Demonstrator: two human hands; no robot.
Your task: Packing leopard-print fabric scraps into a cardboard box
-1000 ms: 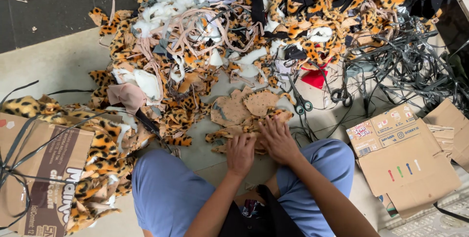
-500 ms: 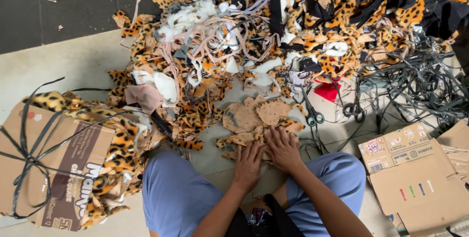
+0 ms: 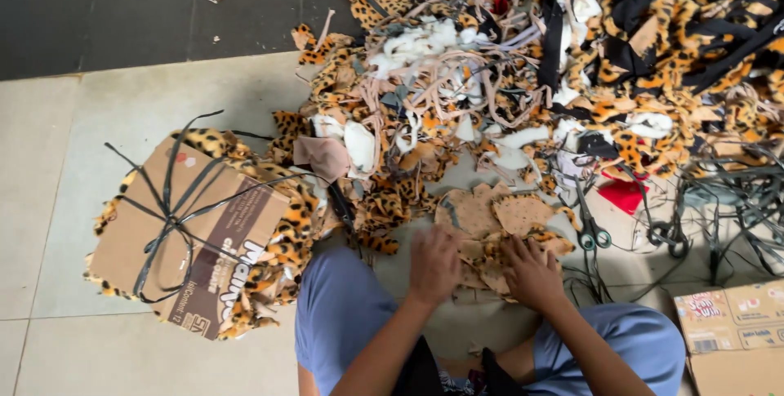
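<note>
My left hand [image 3: 433, 265] and my right hand [image 3: 531, 272] lie side by side, palms down, on a small stack of tan cut fabric pieces [image 3: 490, 224] on the floor between my knees. The fingers of both hands press on the near edge of the stack. The pieces show a plain tan backing with leopard-print fur at their edges. Neither hand lifts anything. My legs in blue trousers [image 3: 343, 314] frame the stack.
A big heap of leopard-print and white fabric scraps [image 3: 523, 77] fills the floor ahead. Scissors [image 3: 590, 224] lie right of the stack, beside black straps [image 3: 735, 208]. A strapped cardboard bundle [image 3: 188, 233] sits at left, a printed box [image 3: 735, 314] at right.
The view has swung left, so the strapped bundle shows more fully. Both hands stay on the tan pieces, with small shifts of the fingers.
</note>
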